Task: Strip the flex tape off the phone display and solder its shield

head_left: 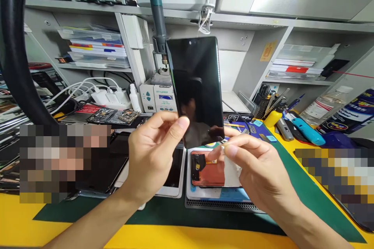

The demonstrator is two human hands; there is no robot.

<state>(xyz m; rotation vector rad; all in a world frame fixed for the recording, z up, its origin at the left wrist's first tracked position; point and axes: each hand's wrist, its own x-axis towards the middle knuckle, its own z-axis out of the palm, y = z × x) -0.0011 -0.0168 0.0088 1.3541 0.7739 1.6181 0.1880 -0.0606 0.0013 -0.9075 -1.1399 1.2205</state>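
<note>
My left hand (154, 151) grips the lower left edge of a dark phone screen (198, 85), thumb in front and fingers behind. The screen is held up off the bench, nearly upright, its glossy black face toward me. Close to its lower right corner, my right hand (254, 163) pinches a small white wipe (232, 169) between thumb and fingers. Some right fingers pass behind that corner; whether they touch it I cannot tell. Below lies a phone part with a coppery back (210, 171) and a black patch, partly covered by the wipe and right hand.
A green mat (163, 216) covers the yellow bench (163, 237). White-framed and black devices (112, 163) lie at left. Behind stand a control box (163, 97) and a power strip (109, 97). Bottles (333, 103) and a blue tool (308, 130) line the right. A black ring-shaped arm (14, 46) crosses the upper left.
</note>
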